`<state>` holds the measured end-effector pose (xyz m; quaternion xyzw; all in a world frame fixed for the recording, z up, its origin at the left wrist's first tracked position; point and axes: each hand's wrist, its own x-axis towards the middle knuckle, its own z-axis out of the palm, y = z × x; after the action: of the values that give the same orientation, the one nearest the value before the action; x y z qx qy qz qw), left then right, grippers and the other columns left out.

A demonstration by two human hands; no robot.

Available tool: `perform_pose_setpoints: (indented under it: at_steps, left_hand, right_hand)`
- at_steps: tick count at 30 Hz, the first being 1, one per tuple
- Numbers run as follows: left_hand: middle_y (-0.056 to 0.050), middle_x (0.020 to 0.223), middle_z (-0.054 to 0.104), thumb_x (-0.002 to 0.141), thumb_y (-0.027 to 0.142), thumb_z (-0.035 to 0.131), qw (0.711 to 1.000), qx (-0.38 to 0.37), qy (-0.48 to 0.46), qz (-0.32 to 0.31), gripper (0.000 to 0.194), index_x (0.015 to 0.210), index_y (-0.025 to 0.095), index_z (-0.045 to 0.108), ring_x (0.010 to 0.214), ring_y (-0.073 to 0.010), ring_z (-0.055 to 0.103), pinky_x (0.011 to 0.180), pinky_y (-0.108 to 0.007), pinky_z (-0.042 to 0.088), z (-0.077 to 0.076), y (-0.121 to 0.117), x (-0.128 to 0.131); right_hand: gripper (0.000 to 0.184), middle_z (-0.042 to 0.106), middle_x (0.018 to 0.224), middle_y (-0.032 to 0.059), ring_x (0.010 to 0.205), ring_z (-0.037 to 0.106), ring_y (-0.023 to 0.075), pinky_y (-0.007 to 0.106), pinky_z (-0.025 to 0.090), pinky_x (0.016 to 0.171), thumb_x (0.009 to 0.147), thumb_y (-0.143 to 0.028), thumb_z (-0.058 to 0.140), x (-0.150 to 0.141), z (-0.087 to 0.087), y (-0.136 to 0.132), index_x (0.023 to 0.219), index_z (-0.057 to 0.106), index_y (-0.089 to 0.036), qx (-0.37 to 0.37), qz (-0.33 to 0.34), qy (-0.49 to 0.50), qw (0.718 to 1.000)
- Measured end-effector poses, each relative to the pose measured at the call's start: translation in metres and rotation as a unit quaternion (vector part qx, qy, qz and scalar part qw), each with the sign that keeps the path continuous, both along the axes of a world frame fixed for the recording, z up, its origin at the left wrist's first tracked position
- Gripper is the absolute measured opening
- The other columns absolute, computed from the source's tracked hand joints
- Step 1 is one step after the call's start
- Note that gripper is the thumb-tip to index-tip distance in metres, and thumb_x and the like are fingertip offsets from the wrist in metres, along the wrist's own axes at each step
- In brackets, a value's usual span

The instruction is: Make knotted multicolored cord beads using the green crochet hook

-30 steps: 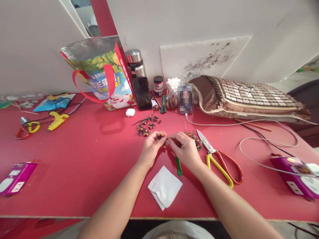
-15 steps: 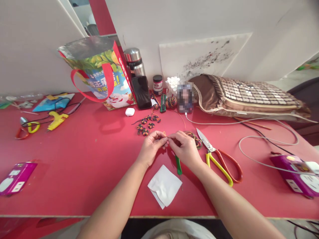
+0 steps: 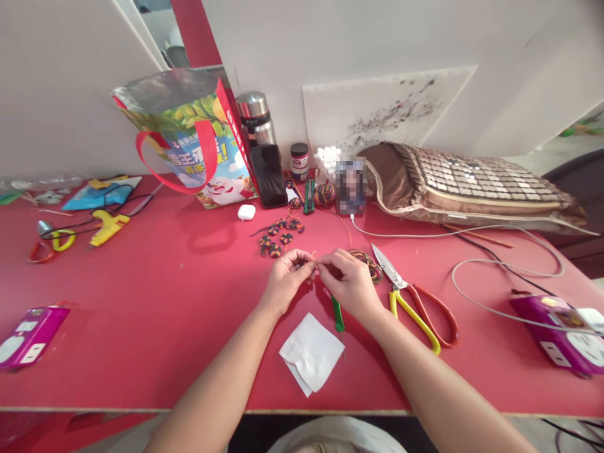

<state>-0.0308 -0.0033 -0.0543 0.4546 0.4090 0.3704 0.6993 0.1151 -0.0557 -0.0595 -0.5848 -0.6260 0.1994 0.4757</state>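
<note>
Our grip is closed at the fingertips of both hands: the left hand [image 3: 284, 280] and the right hand [image 3: 352, 277] meet closely, and between them they pinch a small piece of yarn work. From it we see only a little orange loop [image 3: 314, 254] on the far side of the fingers; the rest is hidden, so we cannot tell its form. This small piece is above the middle of the counter [image 3: 141, 327].

As we judge, the step in hand is a fine working of the yarn with the fingers alone, because the green-handled tool [image 3: 338, 314] lies on the counter, near and partly by the right hand, and the scissors [image 3: 401, 285] rest to the right. Just beyond the left hand lie several knotted yarn pieces [image 3: 275, 251], dark with orange. A coil of yarn [image 3: 376, 267] is beside the right hand, and a yarn ball [image 3: 323, 194] sits farther away. On the near side, a folded white sheet [image 3: 311, 355] lies between our forearms.

For the next move, we think a steady pinch by the left hand is called for, with small and careful motion by the right, so that the loop does not slip or twist.
</note>
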Motion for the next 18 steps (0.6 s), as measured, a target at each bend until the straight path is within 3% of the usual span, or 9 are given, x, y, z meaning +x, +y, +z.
perform_pose_setpoints:
  at_steps: [10, 18]
  left_hand:
    - [0.002, 0.065, 0.061, 0.068, 0.047, 0.087, 1.0, 0.01, 0.014, -0.021, 0.04, 0.08, 0.016, 0.065, 0.059, -0.0106, 0.054, 0.062, -0.025, 0.043, -0.0001, -0.0007, -0.0006]
    - [0.002, 0.062, 0.061, 0.068, 0.05, 0.088, 0.999, 0.017, 0.024, -0.036, 0.041, 0.079, 0.016, 0.067, 0.057, -0.0104, 0.054, 0.06, -0.024, 0.043, 0.0039, -0.003, -0.0005]
  right_hand:
    - [0.016, 0.061, 0.068, 0.0002, 0.061, 0.056, 0.0155, 0.028, 0.044, 0.061, 0.087, -0.016, 0.057, 0.0037, 0.0017, 0.0004, 0.075, 0.065, -0.022, 0.004, -0.036, -0.003, 0.999]
    - [0.013, 0.061, 0.069, 0.0001, 0.058, 0.054, 0.0143, 0.029, 0.044, 0.058, 0.088, -0.02, 0.059, 0.0063, 0.0093, -0.0018, 0.078, 0.067, -0.021, 0.016, -0.056, 0.058, 0.997]
